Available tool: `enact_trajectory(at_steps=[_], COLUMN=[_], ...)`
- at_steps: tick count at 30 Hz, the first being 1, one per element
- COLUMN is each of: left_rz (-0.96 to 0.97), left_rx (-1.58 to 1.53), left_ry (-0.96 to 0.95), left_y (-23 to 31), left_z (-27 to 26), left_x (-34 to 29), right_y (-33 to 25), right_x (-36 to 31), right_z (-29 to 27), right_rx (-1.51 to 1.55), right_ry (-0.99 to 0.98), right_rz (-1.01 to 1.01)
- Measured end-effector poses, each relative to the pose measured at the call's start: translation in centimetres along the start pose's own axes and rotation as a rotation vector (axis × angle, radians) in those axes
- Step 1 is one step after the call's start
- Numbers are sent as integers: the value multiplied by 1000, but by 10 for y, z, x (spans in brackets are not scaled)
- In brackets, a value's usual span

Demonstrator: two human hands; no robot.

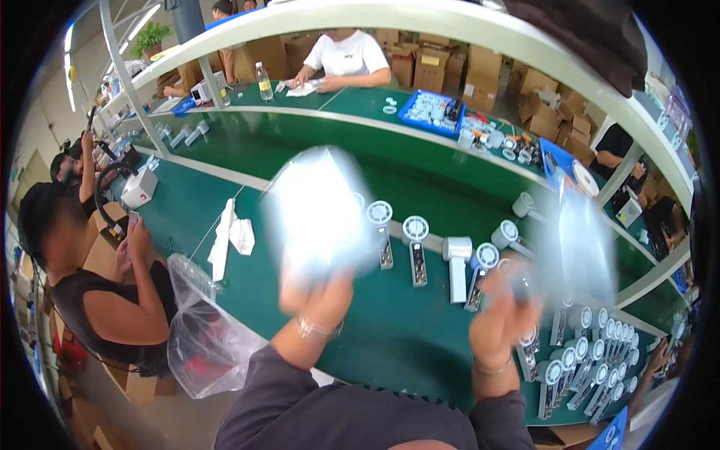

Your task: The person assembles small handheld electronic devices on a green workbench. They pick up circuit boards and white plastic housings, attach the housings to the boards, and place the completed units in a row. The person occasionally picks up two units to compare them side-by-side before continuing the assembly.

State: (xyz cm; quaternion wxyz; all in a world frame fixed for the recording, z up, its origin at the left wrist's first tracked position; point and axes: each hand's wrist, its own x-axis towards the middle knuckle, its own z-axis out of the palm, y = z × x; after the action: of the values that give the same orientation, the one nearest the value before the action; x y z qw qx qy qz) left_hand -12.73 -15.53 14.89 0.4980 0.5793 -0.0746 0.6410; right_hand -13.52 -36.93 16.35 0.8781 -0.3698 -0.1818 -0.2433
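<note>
My left hand (318, 298) is closed on the lower end of a large pale, glossy thing (319, 206), raised over the bench. Motion and glare smear it, so its kind is unclear. To its right, my right hand (504, 322) has curled fingers, smeared by motion. A pale blue blurred thing (579, 251) stands up beside those fingers, and a small dark shiny spot shows at the fingertips. Whether the hand grips either, I cannot tell. Between and beyond my hands lie several handheld fan bodies (418, 255) with round heads and open handles. One fan body (457, 266) has a plain white handle.
Many fan bodies (577, 356) stand in rows at the right of the green bench (390, 337). White cloth-like pieces (223, 238) and a clear plastic bag (210, 322) are at left. Co-workers sit at left and across. A blue tray (431, 112) of parts lies opposite.
</note>
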Motion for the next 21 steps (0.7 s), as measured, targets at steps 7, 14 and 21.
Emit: enact_trajectory(at_steps=[7, 14, 21], left_rz=[-677, -854, -839], left_rx=[-279, -284, -226], left_ry=[-221, -274, -301], left_y=[-69, -125, -176], left_z=[40, 58, 60], left_x=[11, 15, 32], right_y=[60, 101, 150], right_x=[56, 99, 133], right_z=[24, 10, -8], right_rx=[-444, -551, -675], right_ry=[-225, -109, -120], right_rz=[259, 394, 536])
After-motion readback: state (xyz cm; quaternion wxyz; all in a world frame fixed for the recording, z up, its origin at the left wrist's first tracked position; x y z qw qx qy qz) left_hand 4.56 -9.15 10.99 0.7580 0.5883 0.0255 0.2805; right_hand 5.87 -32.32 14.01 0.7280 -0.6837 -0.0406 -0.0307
